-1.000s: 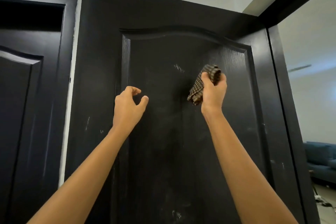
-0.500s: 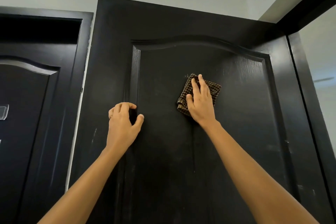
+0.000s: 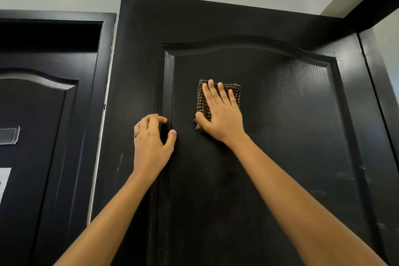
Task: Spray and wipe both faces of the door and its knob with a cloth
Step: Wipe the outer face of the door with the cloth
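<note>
A black panelled door stands open in front of me, its upper half filling the view. My right hand lies flat with straight fingers on a folded brown checked cloth, pressing it against the upper panel. My left hand rests with curled fingertips on the panel's left moulding and holds nothing; it wears a ring. The knob and a spray bottle are out of view.
A second black door in its frame is at the left, with a small plate on it. A strip of white wall shows between the doors. The black door frame rises at the right.
My right hand went from gripping the bunched cloth off the door to spreading it flat on the panel. The view tilted upward and the left hand settled onto the moulding.
</note>
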